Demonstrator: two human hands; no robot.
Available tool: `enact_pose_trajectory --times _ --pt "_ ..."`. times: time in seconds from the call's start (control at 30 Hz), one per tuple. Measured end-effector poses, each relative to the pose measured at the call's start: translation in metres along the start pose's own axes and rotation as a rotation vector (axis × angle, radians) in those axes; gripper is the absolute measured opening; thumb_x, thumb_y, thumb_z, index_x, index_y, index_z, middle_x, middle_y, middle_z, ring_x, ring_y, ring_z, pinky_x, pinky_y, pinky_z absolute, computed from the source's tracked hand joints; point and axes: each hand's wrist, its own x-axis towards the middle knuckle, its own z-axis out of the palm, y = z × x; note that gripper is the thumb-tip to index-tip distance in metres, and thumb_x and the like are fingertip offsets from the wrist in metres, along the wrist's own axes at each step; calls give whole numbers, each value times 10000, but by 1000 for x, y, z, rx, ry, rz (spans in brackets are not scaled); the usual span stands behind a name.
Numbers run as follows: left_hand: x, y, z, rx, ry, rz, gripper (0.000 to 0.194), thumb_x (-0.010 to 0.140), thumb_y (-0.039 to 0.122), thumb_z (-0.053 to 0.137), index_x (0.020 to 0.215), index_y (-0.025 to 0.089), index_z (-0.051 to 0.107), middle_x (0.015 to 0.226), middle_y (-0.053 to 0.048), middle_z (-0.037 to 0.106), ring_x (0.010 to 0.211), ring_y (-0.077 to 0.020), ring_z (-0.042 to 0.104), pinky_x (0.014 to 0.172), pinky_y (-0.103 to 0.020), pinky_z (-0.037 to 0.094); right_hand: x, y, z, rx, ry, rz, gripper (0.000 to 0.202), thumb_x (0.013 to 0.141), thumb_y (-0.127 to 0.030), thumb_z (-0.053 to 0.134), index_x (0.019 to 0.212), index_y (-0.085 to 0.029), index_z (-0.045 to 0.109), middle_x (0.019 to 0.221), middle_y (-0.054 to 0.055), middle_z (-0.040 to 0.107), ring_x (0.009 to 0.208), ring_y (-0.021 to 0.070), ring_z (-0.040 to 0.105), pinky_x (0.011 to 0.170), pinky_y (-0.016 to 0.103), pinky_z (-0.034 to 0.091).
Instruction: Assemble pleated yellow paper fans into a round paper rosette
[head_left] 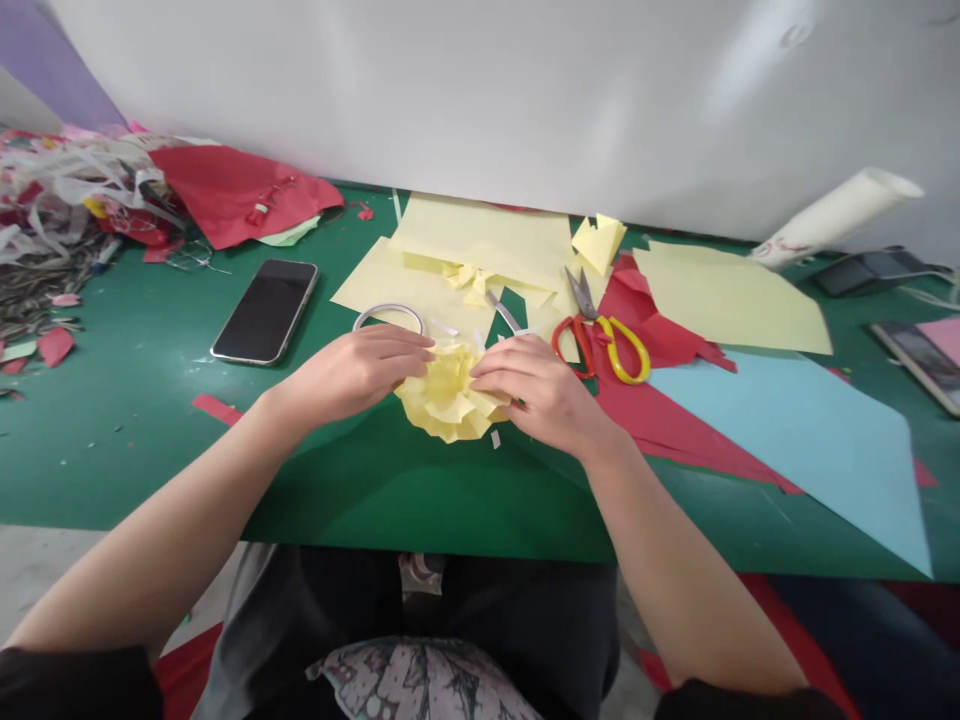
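A pale yellow folded paper flower [448, 403] lies on the green table [135, 440] right in front of me. My left hand [352, 373] grips its left side with the fingers curled over the petals. My right hand [536, 385] pinches its right side, fingertips meeting the paper near the centre. Both hands rest low on the table, almost touching each other over the flower.
A tape ring [388, 316], a black phone [265, 311] and red-and-yellow scissors [604, 335] lie close behind my hands. Yellow sheets [480, 245], red paper [660, 420] and a light blue sheet [810, 440] spread right. Paper scraps [60, 230] pile at the far left. A rolled white paper [836, 215] lies at the back right.
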Motion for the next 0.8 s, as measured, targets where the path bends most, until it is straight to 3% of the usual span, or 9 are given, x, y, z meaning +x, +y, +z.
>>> enact_pose_trajectory --times 0.13,0.3,0.57,0.8 --pt "0 0 1 81 31 11 226 846 101 388 882 138 607 968 -100 690 999 -203 618 826 -364 534 1 -2 0 -24 -70 -5 158 833 -160 470 830 -185 626 893 49 668 915 178 575 819 373 435" --pt "1 2 4 117 43 82 196 847 106 410 874 113 604 929 -121 695 964 -228 632 795 -369 544 2 -4 -2 -64 -45 -27 185 837 -123 441 818 -189 612 861 40 663 881 164 571 797 351 440" --pt "0 6 10 114 161 -63 187 831 113 441 827 158 622 982 -82 688 999 -187 618 853 -355 530 3 -3 -4 -53 21 40 205 841 -128 414 786 -206 596 827 44 647 875 175 567 784 375 450" --pt "0 6 18 112 120 -52 178 840 138 441 842 128 619 985 -111 685 1001 -202 617 838 -363 536 2 0 -7 -122 29 58 231 809 -77 405 757 -220 579 821 25 649 892 178 561 789 374 430"
